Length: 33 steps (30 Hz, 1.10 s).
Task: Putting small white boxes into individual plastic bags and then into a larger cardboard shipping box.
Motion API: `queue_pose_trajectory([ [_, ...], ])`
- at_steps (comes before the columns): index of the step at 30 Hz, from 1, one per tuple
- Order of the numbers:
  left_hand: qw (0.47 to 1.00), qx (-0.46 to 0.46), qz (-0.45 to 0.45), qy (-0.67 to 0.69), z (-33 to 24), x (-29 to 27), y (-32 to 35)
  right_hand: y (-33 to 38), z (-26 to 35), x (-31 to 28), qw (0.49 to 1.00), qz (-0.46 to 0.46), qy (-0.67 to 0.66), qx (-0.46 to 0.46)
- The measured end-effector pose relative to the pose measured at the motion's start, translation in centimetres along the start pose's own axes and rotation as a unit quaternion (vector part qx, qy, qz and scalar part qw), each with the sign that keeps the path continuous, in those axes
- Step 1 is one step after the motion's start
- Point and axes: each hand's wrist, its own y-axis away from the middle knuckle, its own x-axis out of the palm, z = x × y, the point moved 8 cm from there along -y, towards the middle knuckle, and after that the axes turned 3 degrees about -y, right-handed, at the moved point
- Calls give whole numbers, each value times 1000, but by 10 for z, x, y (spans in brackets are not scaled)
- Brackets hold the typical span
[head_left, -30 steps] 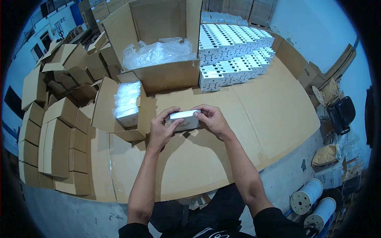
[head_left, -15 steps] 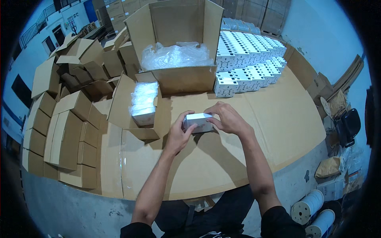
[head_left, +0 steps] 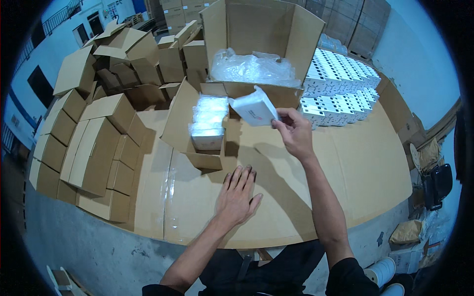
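A small white box (head_left: 256, 107) is held up in the air by one end, between the thumb and fingers of my right hand (head_left: 296, 134). Thin clear plastic seems to stick out at its far left corner. The box is tilted, between the open small carton (head_left: 178, 122) and the large carton. Inside the small carton stands a row of white boxes (head_left: 207, 118) in shiny clear plastic. My left hand (head_left: 238, 198) lies flat on the cardboard-covered table (head_left: 197, 217), fingers stretched, just in front of the small carton, holding nothing.
Behind, a large open carton (head_left: 261, 90) holds crumpled clear plastic bags (head_left: 254, 68). Stacked white boxes (head_left: 338, 81) with dark square marks fill the back right. Brown cartons (head_left: 94, 143) are piled at the left. A black chair (head_left: 437, 185) and spools (head_left: 380, 271) stand beyond the table's right side.
My left hand has let go of the white box and come down flat on the table. My right hand has lifted the box up and away, toward the cartons. The view has shifted left.
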Motion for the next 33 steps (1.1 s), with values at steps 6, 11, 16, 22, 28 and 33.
queue_pose_trajectory([
  [6,1000,-12,-4,18,2,3,0,3,-13,82,953,107,-270,88],
  [11,999,-32,-6,21,6,2,2,2,-15,101,952,196,-210,105],
  [16,999,-32,2,16,5,2,3,-13,24,102,968,253,7,0],
  [22,998,-56,36,24,7,7,-1,-15,62,128,931,288,135,-177],
  [28,998,-53,12,39,8,5,1,5,50,170,889,330,269,-167],
  [33,998,-41,2,40,8,9,2,13,53,165,907,283,259,-173],
])
